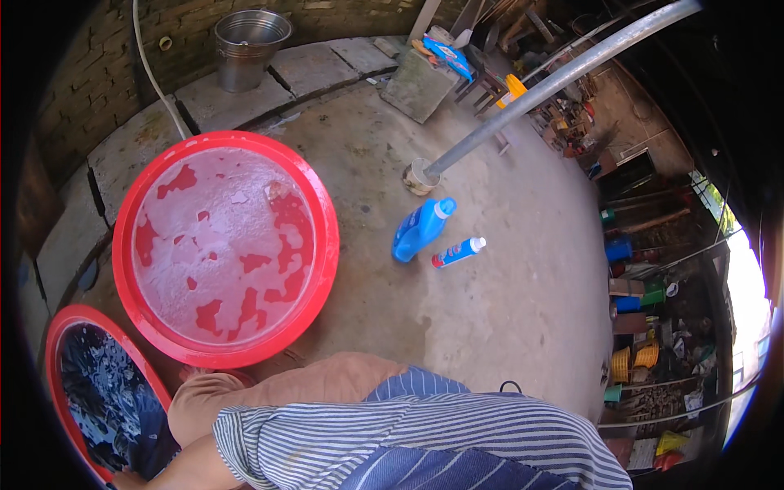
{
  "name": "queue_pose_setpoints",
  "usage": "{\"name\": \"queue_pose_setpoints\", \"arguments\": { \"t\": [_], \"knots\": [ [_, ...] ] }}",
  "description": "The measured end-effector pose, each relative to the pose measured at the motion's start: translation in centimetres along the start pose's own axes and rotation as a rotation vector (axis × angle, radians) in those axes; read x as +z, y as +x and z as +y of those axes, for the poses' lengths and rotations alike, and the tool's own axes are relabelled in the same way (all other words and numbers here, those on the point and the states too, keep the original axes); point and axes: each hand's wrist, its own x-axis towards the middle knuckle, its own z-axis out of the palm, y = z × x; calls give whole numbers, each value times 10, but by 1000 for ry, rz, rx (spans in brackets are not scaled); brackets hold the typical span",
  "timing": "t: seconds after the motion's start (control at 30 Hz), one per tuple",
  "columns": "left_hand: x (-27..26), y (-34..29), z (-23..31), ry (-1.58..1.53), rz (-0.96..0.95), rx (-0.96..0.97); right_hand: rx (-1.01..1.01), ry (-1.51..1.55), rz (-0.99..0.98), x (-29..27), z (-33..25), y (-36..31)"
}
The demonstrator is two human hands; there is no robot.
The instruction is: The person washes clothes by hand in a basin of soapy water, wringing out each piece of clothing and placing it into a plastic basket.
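Note:
My right arm (192, 469), in a blue-and-white striped sleeve, reaches toward the lower left. My right hand (126, 480) is at the near edge of a small red basin (55, 347); the picture's lower edge cuts it off, and its fingers are largely hidden. Dark wet clothes (106, 392) with white suds lie in that basin. Beside it, a larger red tub (329, 245) holds foamy water (220, 237). My left hand is out of view. A big blue detergent bottle (419, 232) and a smaller blue-and-red bottle (457, 252) stand on the floor.
A metal bucket (251, 53) stands on the stone ledge by the brick wall. A slanting metal pole (555, 94) rises from a round base (420, 177). Near a stone block (420, 86) lies a blue packet (447, 57). Tools and baskets crowd the right side.

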Motion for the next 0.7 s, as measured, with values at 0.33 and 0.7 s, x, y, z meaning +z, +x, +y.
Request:
{"name": "queue_pose_setpoints", "arguments": {
  "t": [0.33,0.7],
  "knots": [
    [24,25,-18,-124,-8,-29,-61,-139,-60,-2,-7,-3],
    [83,70,-32,-299,-21,8,-147,-366,-144,-10,-15,-4]
  ]
}}
